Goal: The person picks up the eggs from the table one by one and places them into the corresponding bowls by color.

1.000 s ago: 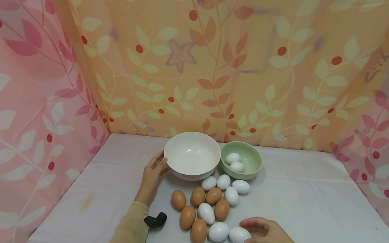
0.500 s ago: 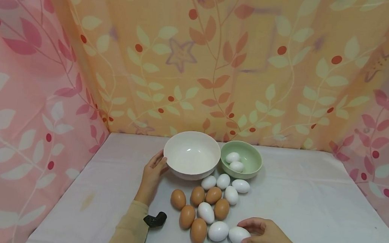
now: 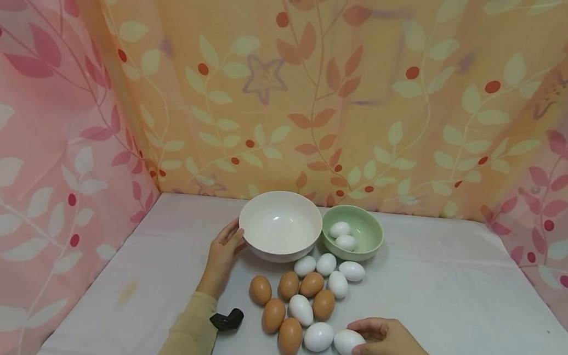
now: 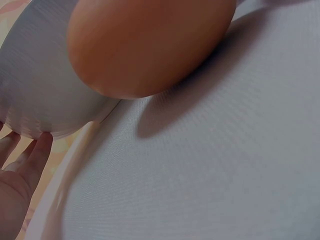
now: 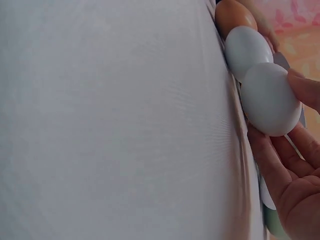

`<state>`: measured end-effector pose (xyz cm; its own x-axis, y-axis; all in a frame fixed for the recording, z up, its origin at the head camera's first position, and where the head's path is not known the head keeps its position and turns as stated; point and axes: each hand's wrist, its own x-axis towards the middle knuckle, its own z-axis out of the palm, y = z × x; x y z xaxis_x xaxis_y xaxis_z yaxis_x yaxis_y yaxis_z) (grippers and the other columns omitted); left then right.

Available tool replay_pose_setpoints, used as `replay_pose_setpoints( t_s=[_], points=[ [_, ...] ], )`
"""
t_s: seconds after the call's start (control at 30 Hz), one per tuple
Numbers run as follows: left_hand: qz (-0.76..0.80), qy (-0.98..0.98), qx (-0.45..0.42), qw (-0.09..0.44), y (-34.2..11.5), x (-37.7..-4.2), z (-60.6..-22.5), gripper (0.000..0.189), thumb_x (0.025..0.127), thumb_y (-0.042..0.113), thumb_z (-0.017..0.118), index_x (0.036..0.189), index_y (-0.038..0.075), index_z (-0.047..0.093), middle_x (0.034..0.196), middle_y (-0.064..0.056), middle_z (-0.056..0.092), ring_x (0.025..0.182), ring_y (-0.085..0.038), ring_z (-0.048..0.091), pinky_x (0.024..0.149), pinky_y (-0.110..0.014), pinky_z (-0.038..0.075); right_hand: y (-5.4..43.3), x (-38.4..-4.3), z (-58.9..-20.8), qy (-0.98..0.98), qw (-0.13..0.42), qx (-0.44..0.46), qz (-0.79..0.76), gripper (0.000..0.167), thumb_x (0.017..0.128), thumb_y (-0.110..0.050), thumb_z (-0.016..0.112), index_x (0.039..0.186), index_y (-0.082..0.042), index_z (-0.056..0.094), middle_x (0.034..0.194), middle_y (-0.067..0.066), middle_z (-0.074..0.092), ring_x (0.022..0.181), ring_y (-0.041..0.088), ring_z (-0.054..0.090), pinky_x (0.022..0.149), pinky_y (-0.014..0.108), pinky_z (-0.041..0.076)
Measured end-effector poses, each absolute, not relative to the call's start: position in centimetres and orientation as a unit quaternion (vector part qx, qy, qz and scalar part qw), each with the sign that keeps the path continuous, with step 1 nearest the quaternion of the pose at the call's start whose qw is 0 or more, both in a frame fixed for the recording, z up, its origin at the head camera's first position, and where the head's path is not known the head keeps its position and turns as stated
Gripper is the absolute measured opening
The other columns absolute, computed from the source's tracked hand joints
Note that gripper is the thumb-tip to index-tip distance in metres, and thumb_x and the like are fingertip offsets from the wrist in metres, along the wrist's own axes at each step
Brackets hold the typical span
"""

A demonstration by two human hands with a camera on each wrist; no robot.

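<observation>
My right hand holds a white egg at the near right end of a cluster of eggs. In the right wrist view, the thumb lies on one side of that egg and the fingers on the other. Beside it sits another white egg, then a brown egg. My left hand rests against the left side of a large white bowl. Extended fingertips touch the bowl's outer wall in the left wrist view, where a brown egg looms close to the camera.
A smaller green bowl with two white eggs stands right of the white bowl. Several brown and white eggs lie in front of both bowls on the white tablecloth. Patterned curtains enclose the back and sides. A black device sits at the left wrist.
</observation>
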<state>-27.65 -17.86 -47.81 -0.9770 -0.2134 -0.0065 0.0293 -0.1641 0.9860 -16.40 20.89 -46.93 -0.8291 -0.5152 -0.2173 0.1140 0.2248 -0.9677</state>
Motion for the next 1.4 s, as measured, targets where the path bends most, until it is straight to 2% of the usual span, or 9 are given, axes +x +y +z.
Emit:
replay_pose_setpoints(
  t_s=[0.2, 0.4, 0.63, 0.93, 1.4],
  points=[
    [-0.758, -0.644, 0.071, 0.080, -17.8, -27.7, -47.9, 0.052, 0.100, 0.027, 0.060, 0.148, 0.012, 0.046, 0.152, -0.010, 0.048, 0.111, 0.004, 0.059, 0.105, -0.036, 0.051, 21.4, -16.8, -45.7, 0.767, 0.244, -0.127, -0.579, 0.048, 0.085, -0.016, 0.077, 0.124, 0.008, 0.063, 0.118, 0.014, 0.072, 0.099, -0.004, 0.064, 0.080, 0.017, 0.055],
    [-0.757, -0.645, 0.070, 0.078, -17.9, -27.7, -47.8, 0.054, 0.100, 0.028, 0.061, 0.149, 0.012, 0.045, 0.153, -0.010, 0.048, 0.112, 0.003, 0.059, 0.100, -0.029, 0.052, 21.5, -17.9, -44.5, 0.792, 0.221, -0.116, -0.557, 0.047, 0.084, -0.018, 0.078, 0.126, 0.002, 0.065, 0.120, 0.014, 0.071, 0.097, 0.000, 0.065, 0.079, 0.018, 0.055],
    [-0.759, -0.642, 0.079, 0.080, -17.9, -27.6, -47.8, 0.053, 0.100, 0.029, 0.061, 0.148, 0.013, 0.046, 0.152, -0.008, 0.049, 0.120, -0.005, 0.057, 0.109, -0.041, 0.048, 21.5, -19.5, -42.8, 0.800, 0.198, -0.134, -0.550, 0.049, 0.084, -0.019, 0.078, 0.127, 0.001, 0.065, 0.119, 0.015, 0.071, 0.099, -0.001, 0.065, 0.082, 0.018, 0.055],
    [-0.758, -0.641, 0.078, 0.085, -17.8, -27.6, -47.9, 0.052, 0.099, 0.029, 0.062, 0.147, 0.014, 0.048, 0.150, -0.008, 0.051, 0.117, -0.004, 0.059, 0.103, -0.035, 0.053, 21.1, -21.2, -41.4, 0.825, 0.177, -0.132, -0.520, 0.049, 0.083, -0.024, 0.079, 0.125, -0.001, 0.066, 0.122, 0.014, 0.070, 0.101, -0.001, 0.064, 0.084, 0.018, 0.053],
    [-0.759, -0.642, 0.074, 0.085, -17.7, -27.5, -47.9, 0.052, 0.099, 0.029, 0.062, 0.147, 0.014, 0.048, 0.151, -0.008, 0.050, 0.118, -0.005, 0.059, 0.105, -0.038, 0.051, 20.7, -24.7, -39.8, 0.832, 0.152, -0.116, -0.520, 0.053, 0.086, -0.027, 0.078, 0.130, -0.001, 0.064, 0.120, 0.010, 0.072, 0.102, 0.003, 0.065, 0.088, 0.019, 0.053]
  ],
)
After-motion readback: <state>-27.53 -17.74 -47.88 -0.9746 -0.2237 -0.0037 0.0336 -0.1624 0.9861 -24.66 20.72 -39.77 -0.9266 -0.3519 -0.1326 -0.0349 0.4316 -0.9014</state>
